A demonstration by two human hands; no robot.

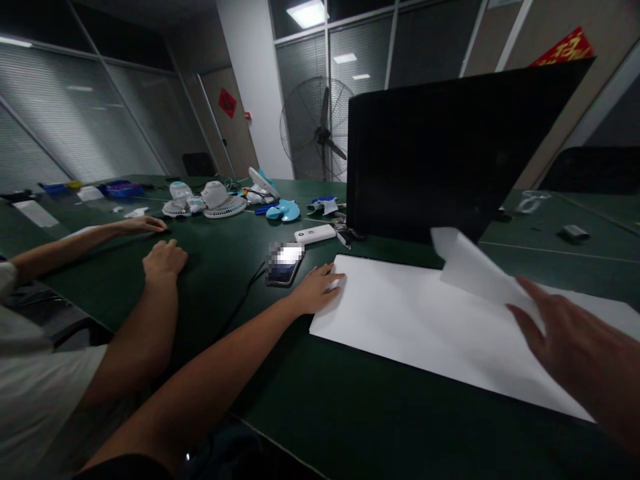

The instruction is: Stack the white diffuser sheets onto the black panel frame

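Observation:
A long stack of white paper (400, 313) lies flat on the dark green table. My left hand (316, 291) rests on its left end, fingers spread and pressing lightly on the corner. Over the right part of the stack, my right hand (570, 333) pinches a thin white sheet of paper (475, 270) between thumb and fingers. This sheet is lifted off the stack, and its far corner curls up. Just left of my left hand lies a phone (285, 267) with a lit, partly pixelated screen. A white oblong device (315, 234) sits behind the phone.
A large black monitor (450, 153) stands behind the paper. Fan parts (225, 205) and a light blue fan blade (283, 211) lie farther back. At left, another person's hands (165, 259) rest on the table (215, 253). A small grey object (575, 232) lies at right.

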